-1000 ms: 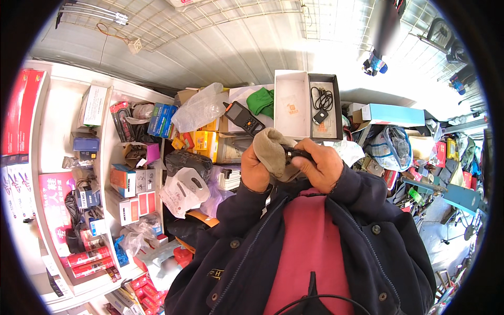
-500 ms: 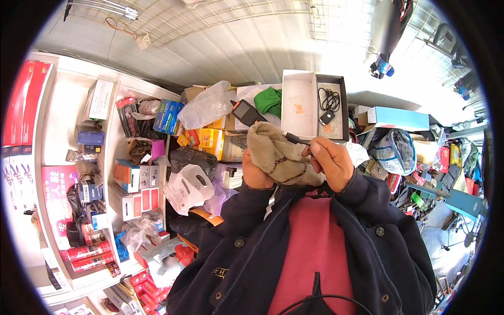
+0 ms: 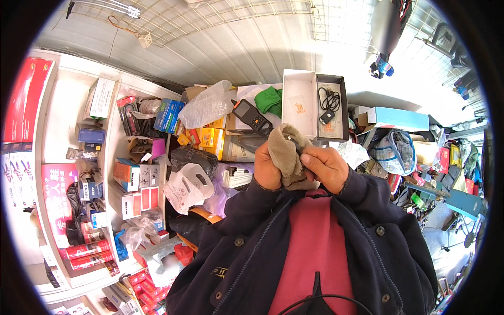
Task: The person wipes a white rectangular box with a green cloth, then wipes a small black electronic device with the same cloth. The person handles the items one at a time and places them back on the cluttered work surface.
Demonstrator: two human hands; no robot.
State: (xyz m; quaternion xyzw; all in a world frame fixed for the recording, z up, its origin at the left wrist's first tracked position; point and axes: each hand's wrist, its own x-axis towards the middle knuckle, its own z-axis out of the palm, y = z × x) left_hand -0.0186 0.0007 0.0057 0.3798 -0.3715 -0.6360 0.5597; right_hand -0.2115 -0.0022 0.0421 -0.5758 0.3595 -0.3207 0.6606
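Note:
A beige, fuzzy cloth [image 3: 284, 152] is bunched up in front of my chest. My left hand [image 3: 266, 167] is closed round its left side. My right hand [image 3: 326, 167] pinches a dark cable plug [image 3: 297, 145], whose tip rests against the folded cloth. Part of the plug and its lead are hidden by my fingers and the cloth. Just beyond lies a black handheld device with a screen [image 3: 252, 116], and past my right hand is an open box [image 3: 344, 105] with a coiled black cable [image 3: 329, 101] in it.
A green cloth [image 3: 269, 101] and bubble wrap [image 3: 205, 105] lie on the cluttered bench. White shelves [image 3: 68, 73] of boxes stand to the left. On the right are a light blue box [image 3: 401, 118], a clear bag of items [image 3: 394, 152] and mixed goods.
The plug, which stood clear above the cloth, is now down against it in the folds. My left hand and the cloth have shifted right, closer to my right hand.

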